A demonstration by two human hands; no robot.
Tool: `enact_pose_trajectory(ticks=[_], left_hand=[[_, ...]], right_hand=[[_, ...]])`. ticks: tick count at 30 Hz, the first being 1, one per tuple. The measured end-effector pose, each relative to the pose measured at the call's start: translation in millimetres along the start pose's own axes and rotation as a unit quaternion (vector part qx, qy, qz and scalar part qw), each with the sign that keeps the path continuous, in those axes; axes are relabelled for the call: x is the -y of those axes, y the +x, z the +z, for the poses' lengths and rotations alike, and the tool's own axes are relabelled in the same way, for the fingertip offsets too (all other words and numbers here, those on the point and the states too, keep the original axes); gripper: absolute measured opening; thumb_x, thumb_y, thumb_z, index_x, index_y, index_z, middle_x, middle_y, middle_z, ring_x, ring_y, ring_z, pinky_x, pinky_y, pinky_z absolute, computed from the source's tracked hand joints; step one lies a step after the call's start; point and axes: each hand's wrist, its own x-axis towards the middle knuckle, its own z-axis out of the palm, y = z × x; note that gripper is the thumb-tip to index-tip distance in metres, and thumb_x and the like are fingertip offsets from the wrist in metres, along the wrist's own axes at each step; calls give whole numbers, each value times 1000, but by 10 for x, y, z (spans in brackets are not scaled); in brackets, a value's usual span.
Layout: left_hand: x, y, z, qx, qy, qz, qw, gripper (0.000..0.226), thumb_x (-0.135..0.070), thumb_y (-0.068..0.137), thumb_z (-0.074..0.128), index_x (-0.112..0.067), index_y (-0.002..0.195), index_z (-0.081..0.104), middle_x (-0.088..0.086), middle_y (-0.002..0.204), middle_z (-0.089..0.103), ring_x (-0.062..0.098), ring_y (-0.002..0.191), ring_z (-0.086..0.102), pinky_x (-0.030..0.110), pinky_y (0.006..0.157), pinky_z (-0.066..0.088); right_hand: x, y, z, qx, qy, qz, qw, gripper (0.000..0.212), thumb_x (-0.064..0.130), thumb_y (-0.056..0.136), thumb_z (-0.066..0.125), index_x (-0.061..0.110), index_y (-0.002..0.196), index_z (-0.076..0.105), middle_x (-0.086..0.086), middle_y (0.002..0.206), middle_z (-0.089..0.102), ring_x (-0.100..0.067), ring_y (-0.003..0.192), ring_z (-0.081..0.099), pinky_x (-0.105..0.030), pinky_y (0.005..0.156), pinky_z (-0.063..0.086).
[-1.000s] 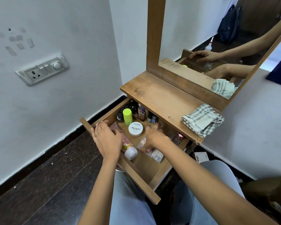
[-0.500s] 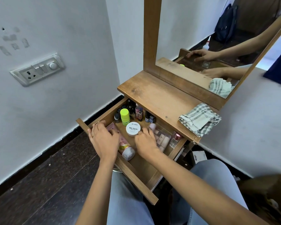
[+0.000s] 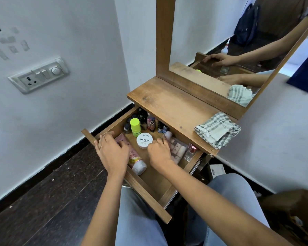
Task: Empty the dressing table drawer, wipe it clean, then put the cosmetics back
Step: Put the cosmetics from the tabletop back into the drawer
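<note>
The drawer stood pulled out over my knees, with the cosmetics in it. A white jar marked nail polish sat in the middle, and a green-capped bottle stood just behind it. A row of small bottles lined the back. A pink tube lay along the front left.

My left hand rested at the drawer's front left corner, fingers loosely bent, tips on a pink packet and gripping nothing that I could see. My right hand lay just right of the jar, fingers curled down onto a clear box. I could not tell whether they pinched it, since the back of the hand hid them. A small glass bottle stood beside the box at the right wall.

On the table top a folded checked cloth lay at the right end, below the mirror. A switch plate hung on the wall to the left.
</note>
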Motion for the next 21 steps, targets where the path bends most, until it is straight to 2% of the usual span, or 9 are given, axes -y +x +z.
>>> enact_pose_trajectory(ticks=[7,21], left_hand=[[-11,-1,-12,-5,1,2,1000,35,-10,78,59,-4,113,59,10,117,63,28,123,49,40,118,13],[-9,0,-13,-2,3,2,1000,34,-10,78,58,-4,112,59,10,118,63,27,123,50,41,118,14]], right_hand=[[12,-1,2,-13,-13,-20,1000,34,9,91,45,3,122,57,-14,122,58,-27,122,45,-46,118,6],[100,0,-55,-7,-46,-20,999,33,8,94,42,0,123,56,-18,122,59,-31,124,45,-46,120,2]])
